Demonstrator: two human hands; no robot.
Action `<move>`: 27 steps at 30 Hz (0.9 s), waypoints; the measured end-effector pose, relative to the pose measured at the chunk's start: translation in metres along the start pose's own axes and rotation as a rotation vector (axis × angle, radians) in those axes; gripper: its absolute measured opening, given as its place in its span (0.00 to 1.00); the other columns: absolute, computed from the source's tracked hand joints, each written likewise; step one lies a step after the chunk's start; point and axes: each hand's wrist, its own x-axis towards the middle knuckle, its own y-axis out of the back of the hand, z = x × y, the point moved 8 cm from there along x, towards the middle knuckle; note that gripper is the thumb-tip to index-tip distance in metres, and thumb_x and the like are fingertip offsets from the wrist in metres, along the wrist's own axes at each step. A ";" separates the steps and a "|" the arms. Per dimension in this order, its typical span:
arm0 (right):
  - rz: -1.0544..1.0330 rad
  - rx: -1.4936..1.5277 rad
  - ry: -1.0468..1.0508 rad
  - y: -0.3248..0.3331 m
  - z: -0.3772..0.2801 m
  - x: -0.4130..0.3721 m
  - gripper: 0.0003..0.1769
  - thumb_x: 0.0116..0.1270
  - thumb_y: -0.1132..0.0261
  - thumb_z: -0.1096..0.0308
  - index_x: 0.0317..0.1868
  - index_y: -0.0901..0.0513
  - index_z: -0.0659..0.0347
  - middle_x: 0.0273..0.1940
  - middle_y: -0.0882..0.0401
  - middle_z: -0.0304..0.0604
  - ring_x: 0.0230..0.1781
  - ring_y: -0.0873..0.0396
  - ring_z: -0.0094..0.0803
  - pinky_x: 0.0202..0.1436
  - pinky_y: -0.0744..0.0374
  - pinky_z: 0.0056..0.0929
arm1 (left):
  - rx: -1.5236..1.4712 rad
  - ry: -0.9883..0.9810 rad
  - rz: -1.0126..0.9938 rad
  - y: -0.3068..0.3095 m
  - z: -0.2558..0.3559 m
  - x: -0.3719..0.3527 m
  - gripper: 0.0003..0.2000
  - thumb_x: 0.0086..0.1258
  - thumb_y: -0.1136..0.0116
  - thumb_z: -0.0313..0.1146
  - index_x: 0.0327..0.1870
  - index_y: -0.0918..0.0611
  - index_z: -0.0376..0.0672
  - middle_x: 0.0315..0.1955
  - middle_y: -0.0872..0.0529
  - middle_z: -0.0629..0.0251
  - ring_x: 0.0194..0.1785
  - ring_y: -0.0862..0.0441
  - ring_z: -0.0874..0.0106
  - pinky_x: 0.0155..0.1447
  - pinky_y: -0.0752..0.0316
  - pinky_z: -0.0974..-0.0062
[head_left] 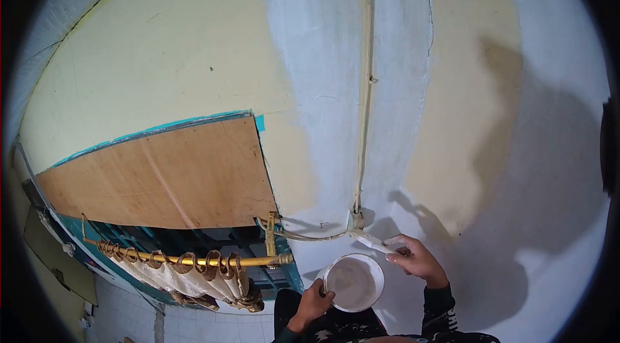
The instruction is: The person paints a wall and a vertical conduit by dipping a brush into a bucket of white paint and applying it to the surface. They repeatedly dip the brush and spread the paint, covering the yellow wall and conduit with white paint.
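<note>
Plainly, the left hand (314, 301) grips a bucket (354, 260) and the right hand (417, 259) pinches a whitish tool (371, 241), sleeve lettering (451, 319) illegible.

The bucket (376, 270) looks plastic, the curtain (145, 272) cloth, the panel (161, 181) matt wood.

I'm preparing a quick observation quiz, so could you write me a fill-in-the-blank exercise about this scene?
1. Of the white tool and the round container, the left hand holds the ____.
2. In the picture, the brown board sits ____ the curtain rod.
3. As pictured, the large shadow falls to the ____ of the vertical conduit.

Missing words: container; above; right.
</note>
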 end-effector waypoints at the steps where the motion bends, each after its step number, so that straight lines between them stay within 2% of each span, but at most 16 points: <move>1: 0.039 0.011 -0.007 0.003 0.000 -0.001 0.18 0.70 0.31 0.71 0.59 0.19 0.60 0.27 0.24 0.31 0.23 0.33 0.16 0.23 0.36 0.21 | 0.009 -0.016 -0.002 0.000 0.001 0.000 0.18 0.67 0.35 0.42 0.42 0.24 0.34 0.26 0.17 0.46 0.32 0.15 0.48 0.39 0.23 0.56; 2: 0.037 0.008 -0.008 0.004 -0.003 0.003 0.18 0.70 0.31 0.71 0.59 0.19 0.60 0.27 0.24 0.31 0.23 0.33 0.16 0.23 0.36 0.21 | 0.017 -0.032 -0.001 0.000 0.003 0.001 0.18 0.67 0.35 0.42 0.41 0.24 0.34 0.26 0.17 0.47 0.32 0.15 0.48 0.39 0.23 0.56; 4: 0.309 -0.240 0.466 0.022 -0.063 0.009 0.17 0.70 0.31 0.70 0.58 0.18 0.61 0.28 0.20 0.40 0.25 0.27 0.22 0.30 0.27 0.27 | -0.003 -0.033 -0.015 -0.003 0.006 0.004 0.18 0.67 0.35 0.42 0.41 0.25 0.34 0.26 0.18 0.47 0.32 0.16 0.48 0.39 0.24 0.56; 5: 0.421 -0.409 0.460 0.025 -0.104 0.002 0.17 0.69 0.33 0.72 0.57 0.18 0.63 0.29 0.20 0.44 0.30 0.22 0.26 0.37 0.23 0.31 | -0.016 -0.035 -0.033 -0.004 0.005 0.003 0.18 0.66 0.35 0.41 0.40 0.25 0.34 0.26 0.18 0.47 0.32 0.17 0.47 0.39 0.24 0.55; 6: 0.534 -0.433 0.654 0.024 -0.148 -0.004 0.16 0.69 0.33 0.73 0.57 0.18 0.62 0.29 0.19 0.46 0.28 0.24 0.27 0.34 0.24 0.31 | -0.014 -0.027 -0.029 -0.006 0.001 0.004 0.18 0.66 0.35 0.41 0.40 0.25 0.34 0.26 0.18 0.47 0.32 0.17 0.47 0.39 0.24 0.55; 7: 0.561 -0.348 0.760 0.023 -0.184 -0.003 0.17 0.69 0.35 0.73 0.58 0.19 0.60 0.28 0.20 0.47 0.24 0.25 0.29 0.31 0.25 0.31 | -0.040 -0.033 -0.040 -0.009 -0.002 0.006 0.18 0.66 0.34 0.41 0.40 0.25 0.34 0.26 0.19 0.46 0.32 0.17 0.47 0.39 0.24 0.55; 9: 0.682 -0.487 0.943 0.021 -0.263 -0.002 0.17 0.70 0.35 0.72 0.58 0.20 0.61 0.25 0.21 0.49 0.22 0.24 0.36 0.30 0.24 0.32 | -0.062 -0.038 -0.049 -0.011 0.001 0.002 0.18 0.66 0.34 0.41 0.40 0.25 0.34 0.26 0.19 0.46 0.32 0.17 0.47 0.39 0.24 0.55; 11: 0.732 -0.488 1.114 0.019 -0.337 0.008 0.17 0.70 0.35 0.71 0.58 0.21 0.63 0.31 0.16 0.58 0.34 0.13 0.53 0.35 0.19 0.40 | 0.004 -0.102 -0.028 -0.005 0.019 -0.003 0.17 0.66 0.35 0.40 0.40 0.25 0.34 0.26 0.19 0.46 0.32 0.17 0.46 0.39 0.24 0.56; 12: 0.748 -0.420 1.083 0.021 -0.370 0.020 0.18 0.69 0.34 0.70 0.59 0.18 0.61 0.34 0.16 0.50 0.29 0.21 0.36 0.38 0.22 0.33 | 0.006 -0.100 -0.023 -0.005 0.019 -0.005 0.17 0.66 0.35 0.40 0.40 0.25 0.34 0.26 0.19 0.46 0.32 0.17 0.46 0.39 0.24 0.56; 14: 0.941 -0.525 1.307 0.018 -0.436 0.031 0.17 0.68 0.34 0.68 0.55 0.17 0.64 0.38 0.14 0.59 0.38 0.14 0.52 0.45 0.18 0.42 | -0.017 -0.050 -0.039 -0.008 0.016 -0.008 0.17 0.66 0.35 0.40 0.41 0.25 0.34 0.26 0.19 0.45 0.32 0.17 0.46 0.39 0.24 0.55; 16: 1.026 -0.534 1.551 0.011 -0.488 0.040 0.15 0.65 0.38 0.69 0.51 0.19 0.65 0.40 0.15 0.67 0.44 0.15 0.62 0.49 0.18 0.58 | -0.017 -0.037 -0.020 -0.007 0.016 -0.009 0.17 0.66 0.35 0.41 0.41 0.25 0.34 0.27 0.18 0.45 0.32 0.17 0.45 0.39 0.24 0.55; 18: 1.053 -0.569 1.490 0.012 -0.531 0.044 0.12 0.67 0.40 0.73 0.46 0.17 0.72 0.43 0.15 0.69 0.48 0.16 0.63 0.53 0.18 0.52 | -0.020 -0.022 -0.007 -0.006 0.013 -0.009 0.17 0.66 0.35 0.41 0.41 0.25 0.34 0.27 0.18 0.45 0.33 0.17 0.45 0.39 0.24 0.55; 19: 1.047 -0.569 1.492 0.008 -0.539 0.047 0.12 0.67 0.40 0.73 0.46 0.17 0.72 0.43 0.15 0.69 0.48 0.16 0.63 0.53 0.18 0.52 | -0.017 -0.023 -0.004 -0.006 0.010 -0.007 0.18 0.66 0.35 0.41 0.41 0.25 0.34 0.27 0.18 0.45 0.33 0.17 0.45 0.39 0.24 0.55; 21: 1.009 -0.634 1.324 0.007 -0.550 0.065 0.11 0.66 0.40 0.73 0.44 0.17 0.72 0.43 0.15 0.68 0.48 0.15 0.62 0.53 0.18 0.52 | -0.017 -0.024 -0.002 -0.008 0.009 -0.006 0.18 0.66 0.35 0.41 0.41 0.25 0.34 0.27 0.18 0.45 0.33 0.17 0.45 0.39 0.23 0.54; 25: 1.025 -0.677 1.376 -0.013 -0.504 0.073 0.13 0.62 0.39 0.72 0.46 0.16 0.67 0.39 0.15 0.68 0.44 0.16 0.66 0.51 0.18 0.59 | -0.004 -0.036 0.004 -0.005 0.014 -0.007 0.18 0.66 0.35 0.41 0.42 0.24 0.34 0.27 0.18 0.45 0.33 0.17 0.45 0.39 0.24 0.55; 27: 0.942 -0.750 1.204 -0.019 -0.470 0.073 0.14 0.66 0.37 0.71 0.49 0.16 0.69 0.43 0.15 0.66 0.47 0.17 0.65 0.54 0.19 0.54 | -0.003 -0.048 0.005 -0.004 0.016 -0.007 0.18 0.66 0.35 0.41 0.42 0.24 0.34 0.27 0.18 0.45 0.33 0.17 0.45 0.39 0.24 0.55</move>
